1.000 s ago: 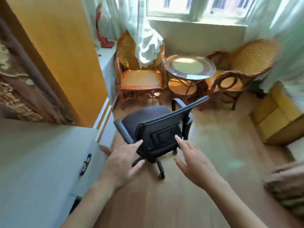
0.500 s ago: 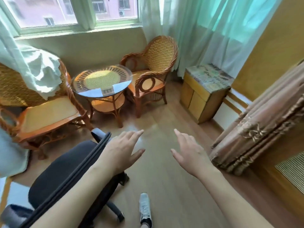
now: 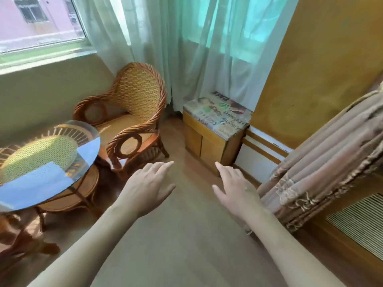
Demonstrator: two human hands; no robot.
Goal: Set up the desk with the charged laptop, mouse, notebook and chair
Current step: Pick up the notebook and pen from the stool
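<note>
Left hand (image 3: pixel 148 189) and right hand (image 3: pixel 236 188) hover empty, fingers spread; forearms cut off

Left hand (image 3: pixel 148 188) and right hand (image 3: pixel 236 188), both empty, above wooden floor (image 3: pixel 186 245).

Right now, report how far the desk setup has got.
Nothing looks done in this view: no desk, laptop, mouse, notebook or office chair shows. Nothing is in hand: the left hand and right hand hang open and empty over the wooden floor, between the wicker chair and small cabinet. Everything visible remains to do.
</note>
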